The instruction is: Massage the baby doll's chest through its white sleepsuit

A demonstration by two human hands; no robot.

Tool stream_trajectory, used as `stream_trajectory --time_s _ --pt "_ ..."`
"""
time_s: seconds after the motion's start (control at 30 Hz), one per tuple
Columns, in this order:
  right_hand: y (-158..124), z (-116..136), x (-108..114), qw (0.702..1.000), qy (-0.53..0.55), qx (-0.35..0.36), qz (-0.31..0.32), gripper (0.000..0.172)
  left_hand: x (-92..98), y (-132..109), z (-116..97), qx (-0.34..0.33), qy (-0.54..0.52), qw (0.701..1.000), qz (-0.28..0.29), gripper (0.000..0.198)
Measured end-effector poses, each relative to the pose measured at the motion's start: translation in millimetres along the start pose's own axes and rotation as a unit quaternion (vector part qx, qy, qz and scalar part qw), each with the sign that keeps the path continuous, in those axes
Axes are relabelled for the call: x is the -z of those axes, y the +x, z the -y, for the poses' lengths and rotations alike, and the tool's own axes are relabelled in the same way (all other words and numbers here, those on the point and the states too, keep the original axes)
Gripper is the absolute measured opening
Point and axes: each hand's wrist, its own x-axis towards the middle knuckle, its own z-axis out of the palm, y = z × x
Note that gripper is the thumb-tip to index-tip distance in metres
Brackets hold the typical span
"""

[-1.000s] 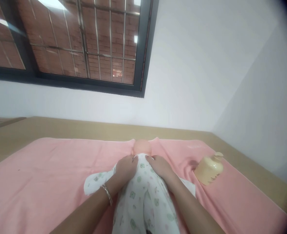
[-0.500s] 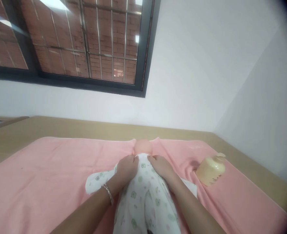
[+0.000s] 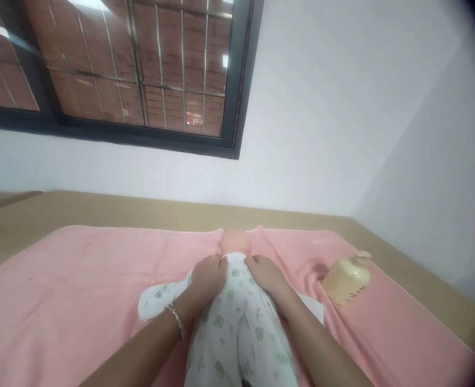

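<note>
A baby doll (image 3: 236, 241) lies on its back at the middle, its rounded pinkish head showing beyond the cloth. Over its body is a white baby garment (image 3: 237, 317) printed with small green figures, one sleeve spread out to the left and a white end showing at the right. My left hand (image 3: 209, 277), with a bracelet at the wrist, is closed on the garment's upper edge near the doll's neck. On the opposite side of that edge, my right hand (image 3: 266, 275) pinches the cloth too. The doll's arms and legs are hidden.
A pink blanket (image 3: 100, 279) with wrinkles covers much of the wooden tabletop (image 3: 173, 209). To the right, a pale yellow bottle (image 3: 346, 279) lies tilted on the blanket. Behind stand a white wall (image 3: 302, 134) and a dark-framed window (image 3: 141, 70) with metal bars.
The view has shifted very slightly. Both hands keep their hold on the garment, and nothing else has visibly moved.
</note>
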Motion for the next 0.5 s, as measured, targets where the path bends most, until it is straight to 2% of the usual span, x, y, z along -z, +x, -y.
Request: stream_trajectory --time_s 0.5 --pt "-1.0 1.9 0.2 1.000 -0.013 0.001 -0.006 0.044 1.8 -1.1 -1.5 0.009 -0.008 1.000 0.002 0.049"
